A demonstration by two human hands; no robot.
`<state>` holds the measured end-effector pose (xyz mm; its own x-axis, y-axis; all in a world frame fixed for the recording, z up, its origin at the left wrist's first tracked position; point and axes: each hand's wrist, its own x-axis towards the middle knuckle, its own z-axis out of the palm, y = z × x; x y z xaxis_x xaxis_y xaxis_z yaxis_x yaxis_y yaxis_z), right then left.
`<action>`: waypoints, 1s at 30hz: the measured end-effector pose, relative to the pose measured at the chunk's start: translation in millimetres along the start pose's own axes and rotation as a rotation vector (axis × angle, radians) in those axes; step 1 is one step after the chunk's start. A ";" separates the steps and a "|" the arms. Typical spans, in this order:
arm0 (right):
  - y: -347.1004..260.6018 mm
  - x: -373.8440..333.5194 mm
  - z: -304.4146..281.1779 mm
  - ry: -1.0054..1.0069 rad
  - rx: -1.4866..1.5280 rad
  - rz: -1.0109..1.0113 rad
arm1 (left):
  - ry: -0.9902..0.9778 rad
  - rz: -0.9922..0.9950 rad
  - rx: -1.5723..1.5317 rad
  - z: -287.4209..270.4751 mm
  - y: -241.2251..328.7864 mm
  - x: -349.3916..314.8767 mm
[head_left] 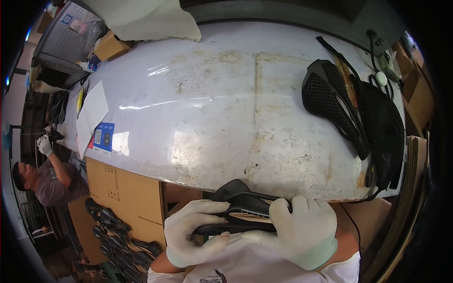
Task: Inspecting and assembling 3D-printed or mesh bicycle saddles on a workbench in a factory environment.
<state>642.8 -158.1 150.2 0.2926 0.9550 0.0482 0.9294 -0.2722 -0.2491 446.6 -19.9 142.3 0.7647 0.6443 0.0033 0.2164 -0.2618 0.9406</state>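
Observation:
Close to my chest, below the table's front edge, I hold a black bicycle saddle point(238, 194) with both gloved hands. My left hand point(191, 228) in a white glove wraps around its left side, thumb on top. My right hand point(297, 226), also gloved, grips the saddle's right part and hides that end. A pale strip shows along the saddle's underside between my hands.
A worn white table point(212, 108) spreads ahead. Black perforated saddles point(330, 101) and black covers point(384, 127) lie at its right end. Papers point(94, 111) sit at the left edge. Cardboard boxes point(122, 193) and more saddles point(118, 236) stand lower left, where a gloved person point(47, 177) works.

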 end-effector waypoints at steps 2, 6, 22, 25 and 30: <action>1.9 -1.3 3.4 0.071 0.028 -0.019 | 0.020 -0.034 -0.019 1.2 2.7 -0.7; 1.6 -1.6 2.4 0.034 0.041 0.006 | 0.064 -0.086 -0.001 4.7 3.3 -2.3; 2.0 -1.6 -1.5 0.028 -0.085 -0.098 | 0.251 -0.063 0.027 15.6 -1.9 9.5; 7.0 -0.1 -1.9 0.006 -0.114 -0.109 | 0.195 -0.019 0.118 15.3 -6.0 11.7; 10.5 5.9 -7.4 -0.016 -0.065 -0.109 | 0.004 -0.078 0.002 3.5 -2.3 22.0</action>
<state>655.9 -156.1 155.0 0.1855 0.9810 0.0563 0.9685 -0.1729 -0.1795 465.1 -7.7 139.1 0.7429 0.6659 -0.0681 0.2759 -0.2120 0.9375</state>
